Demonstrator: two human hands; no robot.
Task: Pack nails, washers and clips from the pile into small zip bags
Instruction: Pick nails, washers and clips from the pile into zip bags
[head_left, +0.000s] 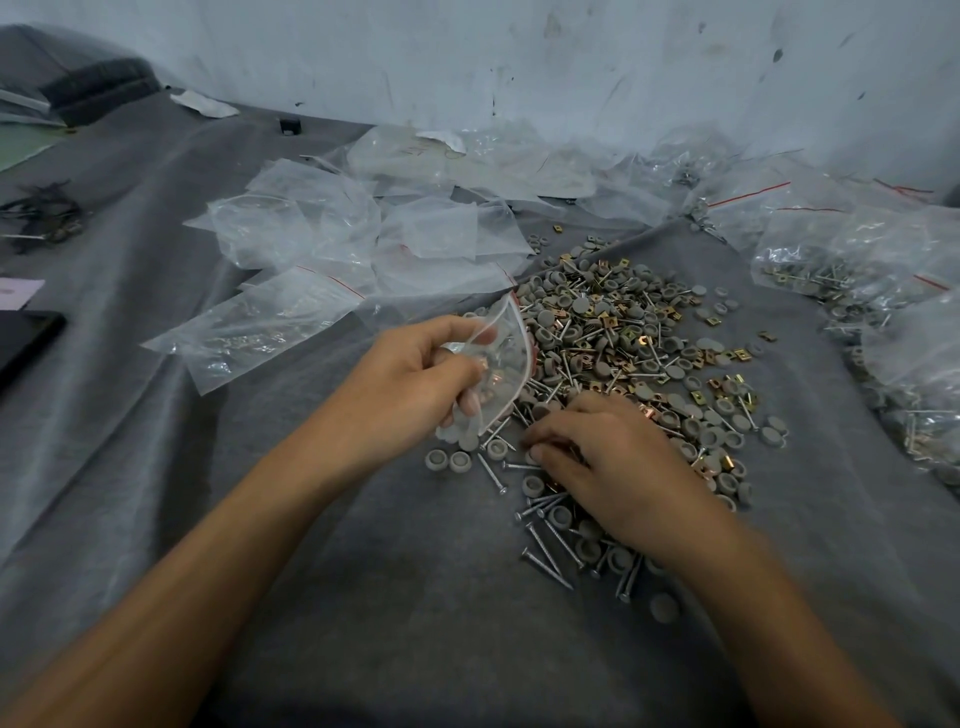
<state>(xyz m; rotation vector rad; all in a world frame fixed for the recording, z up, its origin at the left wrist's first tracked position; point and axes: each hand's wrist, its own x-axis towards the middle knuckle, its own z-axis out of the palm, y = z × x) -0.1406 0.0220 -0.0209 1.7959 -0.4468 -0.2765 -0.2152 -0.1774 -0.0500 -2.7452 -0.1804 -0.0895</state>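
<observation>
A pile of steel nails, grey round washers and brass clips (623, 338) lies on a grey cloth (363, 597). My left hand (415, 379) grips a small clear zip bag (501, 353) with a red seal line, its mouth held open toward the pile; a few pieces show inside. My right hand (608, 462) rests on the near edge of the pile, fingers curled and pinching at small pieces; what it holds is hidden under the fingers. Loose nails (545, 551) lie just below that hand.
Several empty zip bags (332, 244) lie spread at the back left. Filled bags (841, 260) are heaped at the right, against a white wall (519, 57). A dark flat object (26, 338) sits at the left edge.
</observation>
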